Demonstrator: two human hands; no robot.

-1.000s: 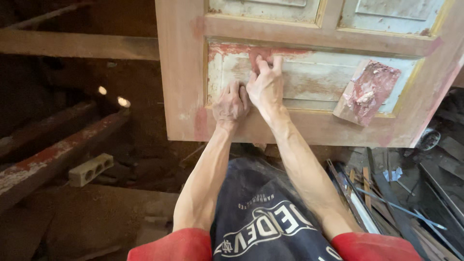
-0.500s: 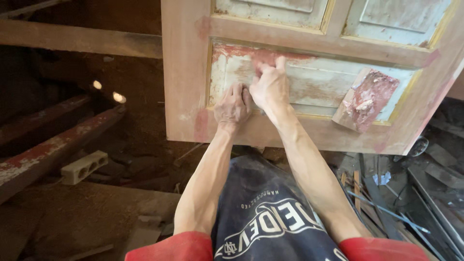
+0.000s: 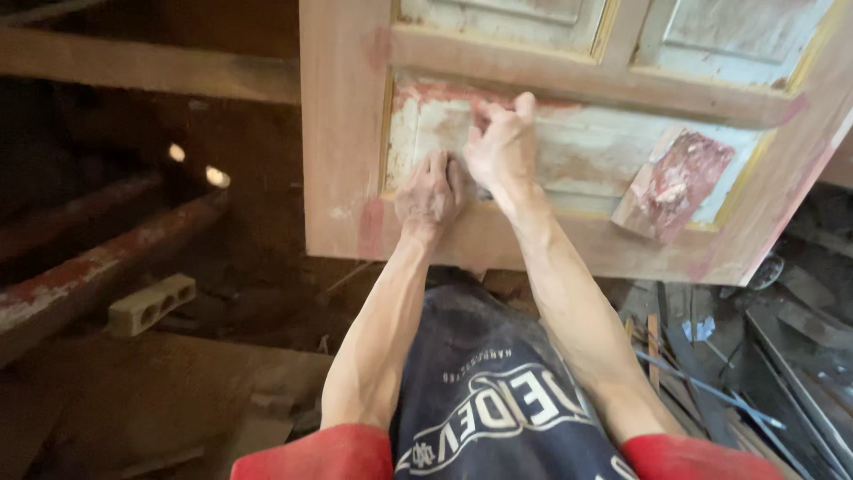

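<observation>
A worn wooden door (image 3: 342, 133) lies flat in front of me, its recessed panel (image 3: 577, 151) showing pale flaking paint and reddish smears. My right hand (image 3: 503, 149) presses its fingertips on the reddish patch at the panel's upper left, one finger stretched out. Just left of it and touching it, my left hand (image 3: 430, 192) rests curled in a fist on the panel's lower edge; nothing shows inside it. A small board (image 3: 675, 182) smeared with red and white paste lies on the panel to the right, apart from both hands.
Dark timber beams (image 3: 98, 267) run along the left, with a pale hollow block (image 3: 149, 304) on the dirt floor below. Scrap metal strips and rods (image 3: 711, 373) are piled at the lower right under the door's edge.
My right hand has slid a little up and to the right over the reddish patch, fingers curling in. The left hand has stayed put. The view has shifted slightly.
</observation>
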